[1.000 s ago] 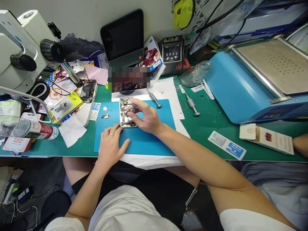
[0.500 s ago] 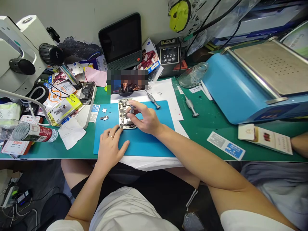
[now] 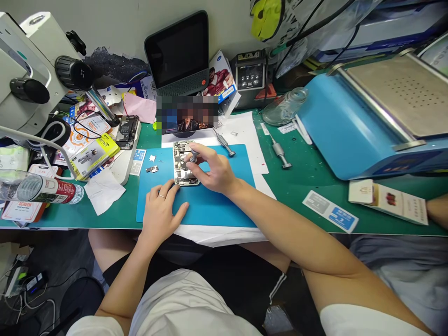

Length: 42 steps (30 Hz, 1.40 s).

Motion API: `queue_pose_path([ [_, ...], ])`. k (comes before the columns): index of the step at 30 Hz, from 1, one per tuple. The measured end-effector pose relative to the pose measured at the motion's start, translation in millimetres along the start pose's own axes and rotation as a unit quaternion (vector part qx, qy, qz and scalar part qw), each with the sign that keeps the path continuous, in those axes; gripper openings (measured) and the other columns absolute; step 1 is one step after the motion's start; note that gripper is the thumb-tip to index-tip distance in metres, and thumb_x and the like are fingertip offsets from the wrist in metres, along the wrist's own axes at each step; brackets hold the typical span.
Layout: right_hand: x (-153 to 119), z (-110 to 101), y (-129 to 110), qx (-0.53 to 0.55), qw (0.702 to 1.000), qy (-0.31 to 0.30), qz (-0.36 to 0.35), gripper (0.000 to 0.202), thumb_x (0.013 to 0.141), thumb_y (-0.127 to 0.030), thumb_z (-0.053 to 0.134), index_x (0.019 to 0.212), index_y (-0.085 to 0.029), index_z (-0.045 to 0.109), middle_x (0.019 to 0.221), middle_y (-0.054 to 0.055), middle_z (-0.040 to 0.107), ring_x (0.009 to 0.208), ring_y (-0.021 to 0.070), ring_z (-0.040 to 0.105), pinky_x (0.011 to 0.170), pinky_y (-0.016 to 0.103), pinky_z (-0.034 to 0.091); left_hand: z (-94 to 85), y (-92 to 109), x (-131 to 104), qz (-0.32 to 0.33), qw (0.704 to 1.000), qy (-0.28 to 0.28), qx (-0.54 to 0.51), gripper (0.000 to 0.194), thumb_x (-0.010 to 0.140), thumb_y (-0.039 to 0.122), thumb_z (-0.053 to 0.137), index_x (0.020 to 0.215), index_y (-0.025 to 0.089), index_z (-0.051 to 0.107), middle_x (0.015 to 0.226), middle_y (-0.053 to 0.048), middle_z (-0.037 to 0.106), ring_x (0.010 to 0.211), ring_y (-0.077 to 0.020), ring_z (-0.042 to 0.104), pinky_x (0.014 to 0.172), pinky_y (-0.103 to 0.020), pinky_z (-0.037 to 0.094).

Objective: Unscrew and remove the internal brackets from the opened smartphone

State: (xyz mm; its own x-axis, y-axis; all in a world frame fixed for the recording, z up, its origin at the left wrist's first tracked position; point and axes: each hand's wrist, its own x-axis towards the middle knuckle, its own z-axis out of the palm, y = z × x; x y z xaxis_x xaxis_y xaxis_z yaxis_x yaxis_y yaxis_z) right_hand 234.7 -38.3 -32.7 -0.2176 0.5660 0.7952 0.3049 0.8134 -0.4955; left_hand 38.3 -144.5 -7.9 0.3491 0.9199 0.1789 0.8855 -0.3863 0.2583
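Observation:
An opened phone (image 3: 181, 176) with its inner parts bare lies on a blue mat (image 3: 224, 210). My right hand (image 3: 215, 170) pinches a small grey screwdriver (image 3: 193, 156) upright over the phone's right side; its tip is hidden. My left hand (image 3: 161, 205) rests on the mat with its fingers spread, the fingertips at the phone's lower left corner. Small metal phone parts (image 3: 152, 169) sit left of the phone. A second screwdriver (image 3: 224, 143) lies at the mat's upper edge, and a third screwdriver (image 3: 280, 151) is farther right on the green table.
Behind the phone stands a propped screen (image 3: 189, 119) playing a video. A microscope (image 3: 70, 72), boxes and a plastic bottle (image 3: 45, 189) crowd the left. At right are a blue machine (image 3: 336, 135), a glass jar (image 3: 285, 109), a carton (image 3: 392, 200) and part of another person's arm (image 3: 437, 212).
The view has shifted slightly. Both hands keep nearly the same place, with the screwdriver still held over the phone.

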Motion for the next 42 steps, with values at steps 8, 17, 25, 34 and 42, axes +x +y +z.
queue_pose_path([
  [8, 2.6, -3.4, -2.0, 0.006, 1.000, -0.004, -0.004, 0.050, 0.102, -0.023, 0.058, 0.149, -0.027, 0.042, 0.106, 0.003, 0.076, 0.079, 0.0118, 0.074, 0.075, 0.025, 0.066, -0.1, 0.1, 0.4, -0.001, 1.000, 0.002, 0.000, 0.046, 0.102, 0.044, 0.058, 0.140, 0.018, 0.057, 0.151, -0.010, 0.057, 0.123, -0.0319, 0.053, 0.101, -0.046, 0.045],
  [17, 3.2, -4.4, -1.9, -0.010, 1.000, -0.004, -0.009, 0.052, 0.101, -0.022, 0.058, 0.150, -0.028, 0.041, 0.107, 0.004, 0.076, 0.079, 0.0132, 0.074, 0.072, 0.027, 0.067, -0.7, 0.4, -0.3, 0.004, 1.000, 0.004, 0.005, 0.046, 0.103, 0.045, 0.056, 0.142, 0.020, 0.057, 0.151, -0.010, 0.057, 0.122, -0.0320, 0.053, 0.101, -0.046, 0.045],
  [25, 2.4, -5.2, -1.5, -0.017, 1.000, -0.017, 0.000, 0.052, 0.103, -0.024, 0.056, 0.152, -0.028, 0.040, 0.112, 0.004, 0.076, 0.081, 0.0142, 0.076, 0.074, 0.028, 0.068, -0.3, -0.4, -0.7, 0.007, 1.000, 0.000, 0.005, 0.046, 0.103, 0.046, 0.054, 0.143, 0.022, 0.059, 0.151, -0.012, 0.056, 0.123, -0.0327, 0.053, 0.100, -0.047, 0.046],
  [34, 2.1, -5.0, -0.7, -0.013, 1.000, -0.015, 0.001, 0.051, 0.103, -0.025, 0.056, 0.151, -0.029, 0.041, 0.107, 0.003, 0.077, 0.082, 0.0148, 0.076, 0.073, 0.028, 0.067, -0.4, -0.5, -1.0, 0.009, 1.000, -0.004, 0.009, 0.047, 0.104, 0.046, 0.053, 0.144, 0.023, 0.060, 0.151, -0.013, 0.055, 0.123, -0.0329, 0.052, 0.100, -0.048, 0.046],
  [42, 2.6, -4.9, -1.3, -0.018, 1.000, -0.007, -0.004, 0.051, 0.102, -0.025, 0.057, 0.151, -0.029, 0.040, 0.104, 0.003, 0.076, 0.081, 0.0156, 0.076, 0.070, 0.028, 0.067, -0.1, -1.4, -1.0, 0.014, 1.000, -0.003, 0.011, 0.048, 0.104, 0.046, 0.052, 0.146, 0.024, 0.060, 0.152, -0.013, 0.054, 0.123, -0.0335, 0.051, 0.101, -0.049, 0.046],
])
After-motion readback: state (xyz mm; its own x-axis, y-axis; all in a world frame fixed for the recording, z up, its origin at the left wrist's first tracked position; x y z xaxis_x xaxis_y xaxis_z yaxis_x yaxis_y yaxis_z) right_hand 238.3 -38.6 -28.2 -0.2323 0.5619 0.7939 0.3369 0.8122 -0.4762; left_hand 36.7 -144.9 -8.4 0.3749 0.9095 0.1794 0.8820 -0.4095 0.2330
